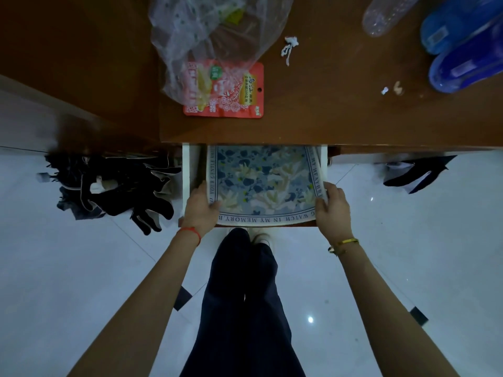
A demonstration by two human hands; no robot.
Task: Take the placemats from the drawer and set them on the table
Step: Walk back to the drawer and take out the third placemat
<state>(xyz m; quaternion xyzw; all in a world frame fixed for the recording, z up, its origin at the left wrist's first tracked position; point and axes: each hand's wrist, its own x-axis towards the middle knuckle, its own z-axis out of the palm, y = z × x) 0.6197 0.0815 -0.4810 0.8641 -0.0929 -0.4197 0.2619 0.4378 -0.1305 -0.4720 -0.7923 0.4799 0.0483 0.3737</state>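
A blue floral placemat (262, 182) with lettering round its border lies in the pulled-out white drawer (187, 170) under the brown wooden table (340, 112). Its far part is hidden beneath the table's edge. My left hand (200, 208) grips the mat's near left corner, thumb on top. On the near right corner, my right hand (332, 208) holds it the same way. The mat's right edge curls up against the drawer's side.
On the table lie a red snack packet (231, 96) under a clear plastic bag (215, 36), white scraps (289, 47), a clear bottle (386, 14) and blue slippers (462, 47). Dark clothes (114, 189) hang at left. My legs stand on the glossy tiled floor.
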